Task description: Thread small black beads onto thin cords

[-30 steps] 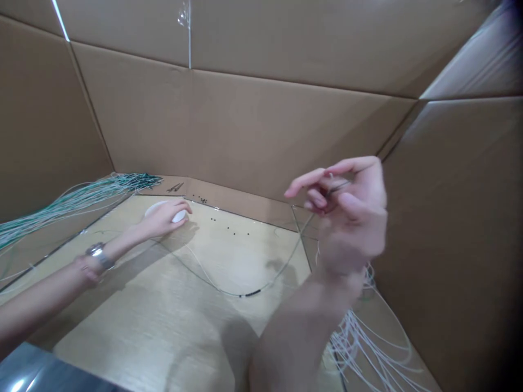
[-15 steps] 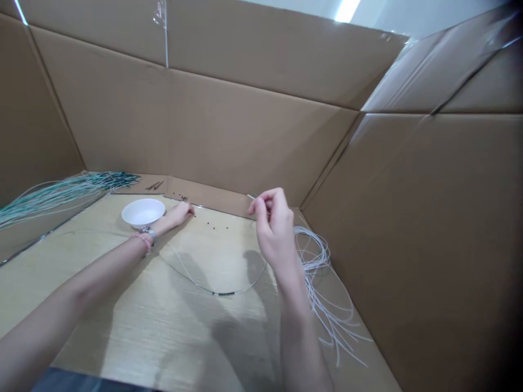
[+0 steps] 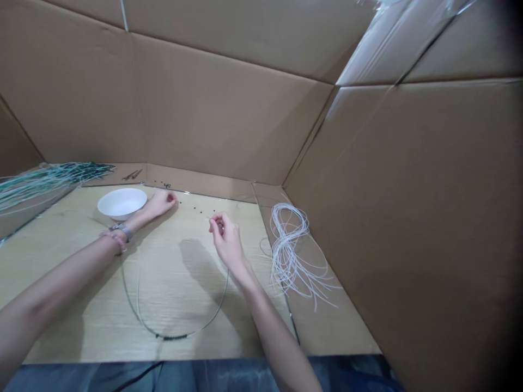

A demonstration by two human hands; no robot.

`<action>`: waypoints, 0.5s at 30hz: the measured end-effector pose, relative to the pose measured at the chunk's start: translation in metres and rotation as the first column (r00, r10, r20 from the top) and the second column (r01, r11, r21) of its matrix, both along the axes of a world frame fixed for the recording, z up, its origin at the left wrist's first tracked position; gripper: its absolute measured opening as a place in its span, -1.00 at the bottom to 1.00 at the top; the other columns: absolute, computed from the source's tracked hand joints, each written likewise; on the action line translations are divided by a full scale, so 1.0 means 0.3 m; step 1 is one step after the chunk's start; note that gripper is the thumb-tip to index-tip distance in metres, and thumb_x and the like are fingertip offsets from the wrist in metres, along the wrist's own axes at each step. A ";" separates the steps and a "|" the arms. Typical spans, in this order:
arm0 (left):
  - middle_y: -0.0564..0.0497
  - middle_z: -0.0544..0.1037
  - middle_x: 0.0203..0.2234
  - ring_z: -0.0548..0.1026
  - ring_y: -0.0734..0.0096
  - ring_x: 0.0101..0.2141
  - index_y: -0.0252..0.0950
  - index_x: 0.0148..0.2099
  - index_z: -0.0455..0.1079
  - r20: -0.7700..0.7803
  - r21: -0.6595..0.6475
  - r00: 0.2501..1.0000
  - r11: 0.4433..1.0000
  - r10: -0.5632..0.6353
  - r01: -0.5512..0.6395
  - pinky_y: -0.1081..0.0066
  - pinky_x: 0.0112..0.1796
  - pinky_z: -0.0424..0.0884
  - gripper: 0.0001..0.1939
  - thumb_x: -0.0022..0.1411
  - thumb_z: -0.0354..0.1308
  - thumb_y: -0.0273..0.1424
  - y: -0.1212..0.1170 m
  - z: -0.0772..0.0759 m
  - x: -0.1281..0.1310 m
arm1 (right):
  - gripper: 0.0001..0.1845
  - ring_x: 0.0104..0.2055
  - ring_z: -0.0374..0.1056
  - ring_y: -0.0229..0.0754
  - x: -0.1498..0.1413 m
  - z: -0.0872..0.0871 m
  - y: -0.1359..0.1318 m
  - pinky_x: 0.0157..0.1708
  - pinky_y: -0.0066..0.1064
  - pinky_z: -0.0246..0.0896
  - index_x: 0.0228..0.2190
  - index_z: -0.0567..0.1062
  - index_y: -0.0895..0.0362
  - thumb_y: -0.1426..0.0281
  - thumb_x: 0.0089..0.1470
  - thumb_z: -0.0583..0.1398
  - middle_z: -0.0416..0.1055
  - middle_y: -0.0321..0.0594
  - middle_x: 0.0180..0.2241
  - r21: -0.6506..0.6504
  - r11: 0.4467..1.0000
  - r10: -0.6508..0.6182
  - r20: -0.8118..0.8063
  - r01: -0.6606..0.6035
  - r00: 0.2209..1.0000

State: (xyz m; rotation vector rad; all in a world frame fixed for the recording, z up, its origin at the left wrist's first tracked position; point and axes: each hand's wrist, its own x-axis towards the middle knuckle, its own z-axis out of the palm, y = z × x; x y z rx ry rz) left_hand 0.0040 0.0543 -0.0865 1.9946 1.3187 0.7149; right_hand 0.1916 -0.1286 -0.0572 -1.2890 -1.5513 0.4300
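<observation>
My right hand [image 3: 229, 242] pinches the end of a thin pale cord above the board. The cord [image 3: 223, 294] hangs from it in a wide loop toward the front edge, with a row of small dark beads [image 3: 175, 338] strung at the bottom. At the far side, my left hand [image 3: 161, 202] is closed with fingertips together, just right of the white bowl [image 3: 122, 203]. What those fingers hold, if anything, is too small to make out. A few loose dark beads [image 3: 200, 212] lie on the board between the two hands.
More dark beads [image 3: 166, 185] sit on the cardboard ledge at the back, near small brown pointed pieces [image 3: 133, 175]. Green and white cords [image 3: 53, 182] are bundled at far left. A coil of white cord [image 3: 288, 245] lies at right. Tall cardboard walls [image 3: 229, 109] surround the board.
My right hand has moved left and closer to my left hand, bringing the cord end along. The beaded loop has shifted toward the front edge. The camera view has tilted down and turned right.
</observation>
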 end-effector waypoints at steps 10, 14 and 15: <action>-0.01 0.48 -0.47 0.41 0.49 -0.44 -0.35 -0.39 0.39 0.643 -0.361 0.765 0.896 0.038 0.259 0.50 -0.39 0.31 -0.73 -0.06 0.24 -0.24 -0.424 0.062 0.077 | -0.87 -0.50 0.27 -0.33 -0.025 -0.008 -0.078 -0.50 -0.52 0.15 -0.37 0.37 0.14 0.36 0.16 0.07 0.33 -0.31 -0.51 0.028 0.999 0.040 -0.018 -0.040 0.999; 0.04 0.44 -0.50 0.38 0.59 -0.45 -0.37 -0.42 0.37 0.834 -0.485 0.521 0.691 0.181 0.536 0.58 -0.38 0.30 -0.85 -0.01 0.25 -0.39 -0.510 0.104 0.105 | -0.95 -0.52 0.15 -0.38 -0.028 0.039 -0.121 -0.48 -0.52 0.11 -0.36 0.37 0.12 0.46 0.15 0.11 0.29 -0.34 -0.48 0.112 0.994 -0.014 -0.003 0.014 1.000; 0.05 0.43 -0.51 0.37 0.61 -0.45 -0.38 -0.43 0.37 0.855 -0.501 0.458 0.614 0.242 0.610 0.60 -0.39 0.30 -0.86 0.00 0.26 -0.43 -0.524 0.115 0.110 | -0.94 -0.52 0.13 -0.39 -0.028 0.049 -0.130 -0.48 -0.53 0.10 -0.36 0.37 0.11 0.49 0.14 0.11 0.28 -0.36 -0.48 0.147 0.989 -0.027 0.011 0.025 1.000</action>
